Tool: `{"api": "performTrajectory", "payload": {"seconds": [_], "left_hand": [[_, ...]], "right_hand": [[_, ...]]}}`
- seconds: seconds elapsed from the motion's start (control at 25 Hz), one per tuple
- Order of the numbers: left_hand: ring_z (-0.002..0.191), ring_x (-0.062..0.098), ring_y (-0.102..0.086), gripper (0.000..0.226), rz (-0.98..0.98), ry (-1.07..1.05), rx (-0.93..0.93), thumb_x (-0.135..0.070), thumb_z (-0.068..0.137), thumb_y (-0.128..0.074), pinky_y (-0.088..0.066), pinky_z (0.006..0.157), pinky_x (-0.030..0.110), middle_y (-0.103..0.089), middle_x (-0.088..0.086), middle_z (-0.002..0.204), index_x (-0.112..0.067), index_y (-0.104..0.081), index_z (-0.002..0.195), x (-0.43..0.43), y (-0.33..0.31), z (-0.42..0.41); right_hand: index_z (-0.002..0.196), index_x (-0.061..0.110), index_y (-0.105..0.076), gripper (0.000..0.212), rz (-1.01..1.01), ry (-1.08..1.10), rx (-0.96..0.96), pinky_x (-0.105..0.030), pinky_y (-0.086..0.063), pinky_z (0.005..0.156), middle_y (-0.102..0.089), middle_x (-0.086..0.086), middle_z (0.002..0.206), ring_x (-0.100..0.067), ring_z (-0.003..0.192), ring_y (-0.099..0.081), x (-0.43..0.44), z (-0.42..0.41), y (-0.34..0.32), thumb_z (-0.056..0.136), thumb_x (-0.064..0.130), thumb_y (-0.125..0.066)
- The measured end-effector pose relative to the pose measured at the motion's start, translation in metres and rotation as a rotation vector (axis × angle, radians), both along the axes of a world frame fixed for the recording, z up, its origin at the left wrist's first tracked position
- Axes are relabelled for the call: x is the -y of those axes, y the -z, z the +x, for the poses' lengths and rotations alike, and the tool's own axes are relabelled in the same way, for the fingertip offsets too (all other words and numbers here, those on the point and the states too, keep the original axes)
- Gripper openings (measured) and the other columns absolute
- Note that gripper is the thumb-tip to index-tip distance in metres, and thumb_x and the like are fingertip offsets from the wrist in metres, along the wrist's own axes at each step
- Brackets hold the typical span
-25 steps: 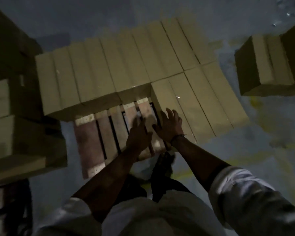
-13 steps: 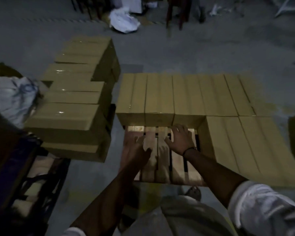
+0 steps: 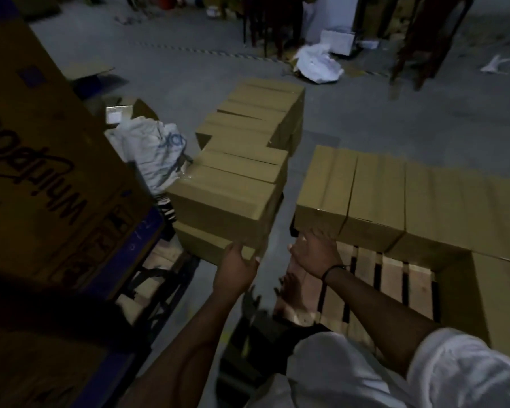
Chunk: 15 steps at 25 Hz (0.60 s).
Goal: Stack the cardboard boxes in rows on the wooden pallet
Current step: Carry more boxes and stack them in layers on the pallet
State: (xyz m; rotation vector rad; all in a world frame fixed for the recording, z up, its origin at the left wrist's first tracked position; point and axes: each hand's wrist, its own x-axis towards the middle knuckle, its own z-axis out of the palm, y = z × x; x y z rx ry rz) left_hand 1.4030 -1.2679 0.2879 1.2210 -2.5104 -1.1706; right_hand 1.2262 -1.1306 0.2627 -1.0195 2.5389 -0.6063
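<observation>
A wooden pallet (image 3: 390, 279) lies on the floor at the right, its near left slats bare. Flat cardboard boxes (image 3: 374, 195) stand side by side in a row along its far side, and more boxes (image 3: 501, 293) fill its near right. A separate stack of the same boxes (image 3: 233, 189) stands left of the pallet. My left hand (image 3: 236, 266) rests its fingers against the near corner of that stack's lower box, with no grip. My right hand (image 3: 315, 251) hovers open over the pallet's left corner, just in front of the row.
A big printed carton (image 3: 42, 160) fills the left side, on a dark frame (image 3: 159, 278). A white sack (image 3: 156, 148) lies behind the stack. Another white bag (image 3: 318, 64), chair legs (image 3: 418, 39) and scattered litter sit on the grey floor at the back.
The view has swung left from the pallet to the side stack. My left hand has left the bare slats and reached the stack's corner. My right hand has shifted to the pallet's left corner.
</observation>
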Motion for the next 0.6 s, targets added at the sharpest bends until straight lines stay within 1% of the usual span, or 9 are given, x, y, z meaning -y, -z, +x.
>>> {"api": "performTrajectory", "payload": {"seconds": [0.04, 0.16, 0.24, 0.32, 0.44, 0.52, 0.6], "left_hand": [[0.132, 0.026, -0.049, 0.061, 0.005, -0.015, -0.004, -0.039, 0.097, -0.064, -0.044, 0.093, 0.031, -0.043, 0.005, 0.151, -0.017, -0.043, 0.150, 0.012, 0.000, 0.004], [0.132, 0.024, -0.049, 0.061, 0.034, -0.059, 0.009, -0.039, 0.097, -0.063, -0.038, 0.088, 0.025, -0.042, 0.003, 0.153, -0.020, -0.042, 0.150, 0.047, 0.004, 0.012], [0.135, 0.024, -0.045, 0.062, 0.046, -0.064, 0.007, -0.040, 0.096, -0.064, -0.035, 0.091, 0.025, -0.042, 0.003, 0.154, -0.021, -0.042, 0.151, 0.077, 0.009, 0.012], [0.137, 0.024, -0.044, 0.064, 0.052, -0.077, 0.031, -0.041, 0.095, -0.065, -0.036, 0.094, 0.028, -0.042, 0.003, 0.153, -0.022, -0.042, 0.151, 0.113, 0.015, 0.006], [0.137, 0.024, -0.044, 0.065, 0.025, -0.019, 0.061, -0.042, 0.094, -0.067, -0.039, 0.098, 0.029, -0.044, 0.004, 0.152, -0.021, -0.042, 0.150, 0.173, 0.023, -0.009], [0.137, 0.024, -0.045, 0.064, 0.036, 0.031, 0.072, -0.039, 0.094, -0.069, -0.038, 0.099, 0.025, -0.046, 0.007, 0.150, -0.016, -0.044, 0.149, 0.210, 0.028, -0.019], [0.130, 0.024, -0.052, 0.063, 0.090, 0.040, 0.104, -0.037, 0.091, -0.073, -0.040, 0.096, 0.022, -0.053, 0.009, 0.144, -0.015, -0.048, 0.145, 0.244, 0.035, -0.028]], "right_hand": [[0.146, 0.024, -0.046, 0.060, 0.009, -0.018, 0.006, -0.039, -0.040, 0.104, -0.052, -0.004, 0.144, -0.028, 0.130, -0.046, 0.014, 0.002, 0.003, 0.095, 0.054, -0.053], [0.147, 0.024, -0.046, 0.062, 0.025, -0.057, 0.020, -0.042, -0.039, 0.106, -0.050, -0.003, 0.146, -0.027, 0.133, -0.043, 0.055, 0.003, 0.012, 0.095, 0.058, -0.050], [0.147, 0.022, -0.046, 0.063, 0.043, -0.067, 0.025, -0.042, -0.038, 0.108, -0.048, -0.004, 0.147, -0.029, 0.135, -0.041, 0.088, 0.001, 0.021, 0.096, 0.058, -0.049], [0.145, 0.022, -0.047, 0.064, 0.058, -0.052, 0.031, -0.044, -0.038, 0.108, -0.047, -0.005, 0.148, -0.029, 0.135, -0.040, 0.125, -0.005, 0.032, 0.095, 0.061, -0.048], [0.145, 0.024, -0.047, 0.062, 0.066, -0.033, 0.048, -0.044, -0.038, 0.109, -0.049, -0.006, 0.146, -0.031, 0.135, -0.041, 0.190, -0.017, 0.049, 0.094, 0.060, -0.050], [0.146, 0.024, -0.045, 0.062, 0.091, -0.004, 0.076, -0.045, -0.036, 0.110, -0.047, -0.007, 0.148, -0.031, 0.135, -0.040, 0.231, -0.026, 0.056, 0.094, 0.057, -0.052], [0.148, 0.023, -0.043, 0.062, 0.121, 0.033, 0.107, -0.045, -0.035, 0.111, -0.045, -0.007, 0.150, -0.032, 0.137, -0.039, 0.270, -0.036, 0.058, 0.095, 0.055, -0.053]]}}
